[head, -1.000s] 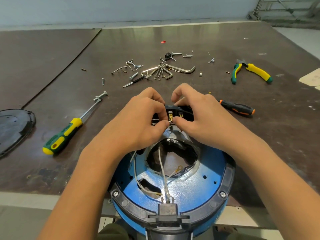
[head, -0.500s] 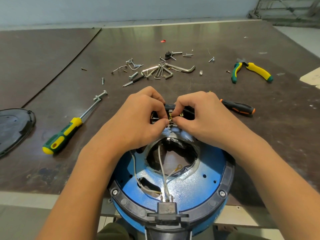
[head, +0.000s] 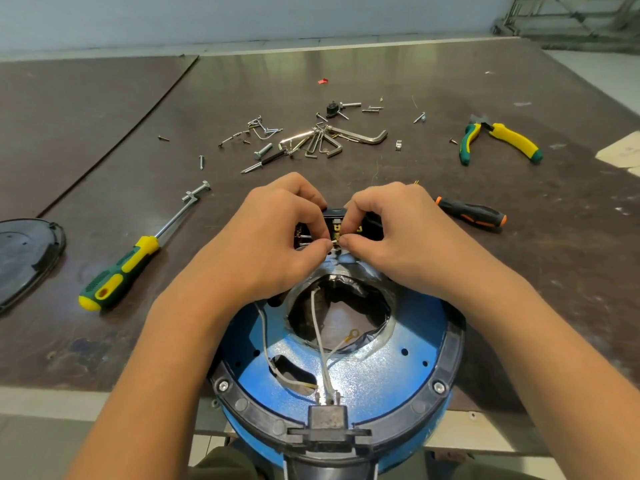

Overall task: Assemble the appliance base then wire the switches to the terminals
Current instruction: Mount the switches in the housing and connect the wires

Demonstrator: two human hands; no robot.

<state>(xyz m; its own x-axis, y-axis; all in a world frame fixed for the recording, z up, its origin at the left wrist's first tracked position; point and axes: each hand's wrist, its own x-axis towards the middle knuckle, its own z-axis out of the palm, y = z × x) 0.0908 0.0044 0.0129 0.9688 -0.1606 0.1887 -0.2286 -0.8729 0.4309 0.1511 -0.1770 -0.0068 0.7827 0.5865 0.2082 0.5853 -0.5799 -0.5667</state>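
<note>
Switch block (head: 341, 221), black with brass terminals, sits at the far edge of the base (head: 381, 372), mostly hidden by my hands. A wire end (head: 334, 242), small and pale, is right at the terminals. My left hand (head: 270, 244) pinches it from the left, thumb and index fingers (head: 320, 249) clamped together on it. My right hand (head: 391, 237) pinches the same wire end from the right, thumb below and index curled over the top of the block. Both thumb tips are nearly touching. Can't tell if the wire end is seated on a terminal.

The base is blue, round, lying open side up at the near edge of the worktop (head: 519, 271), overhanging it toward me. It has a black rim (head: 450, 358) with screws in it. There is a big hole in the middle with dark lining. White wires (head: 320, 341) run from a black plug block (head: 327, 415) at the near rim up toward my hands. One wire ends loose in a ring lug (head: 354, 332), lying over the hole.

Left of the base is a yellow-green screwdriver (head: 117, 275), and further left a black cover (head: 24, 254) at the frame edge. Just right of my right hand is a black-orange handle (head: 474, 216). Beyond my hands are hex keys (head: 322, 142) with loose screws (head: 261, 154) scattered around them. Pliers (head: 498, 142) lie far right, handles spread.
</note>
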